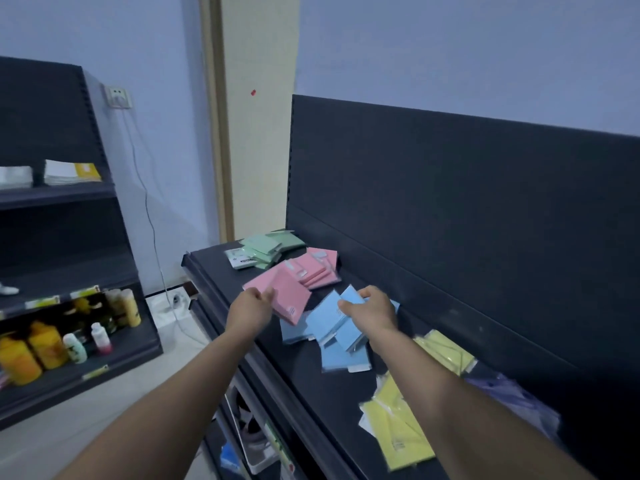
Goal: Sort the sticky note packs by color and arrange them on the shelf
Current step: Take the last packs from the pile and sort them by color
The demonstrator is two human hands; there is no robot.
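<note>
Sticky note packs lie in colour groups on the dark shelf (214, 268). Green packs (268, 247) sit at the far end, with a pink stack (317, 268) just behind them. My left hand (254, 301) grips a few pink packs (287, 296) held fanned above the shelf. My right hand (372, 308) holds a blue pack (353, 296) over the loose blue pile (334, 332). Yellow packs (398, 427) lie near me, partly under my right forearm, with more yellow (446, 351) beside the back panel. Purple packs (512, 396) lie at the near right.
The shelf's tall dark back panel (450, 202) runs along the right. A white pack (237, 262) lies at the far left end. Another shelving unit (69, 306) with bottles stands to the left across the floor. A lower shelf below holds white bins (252, 434).
</note>
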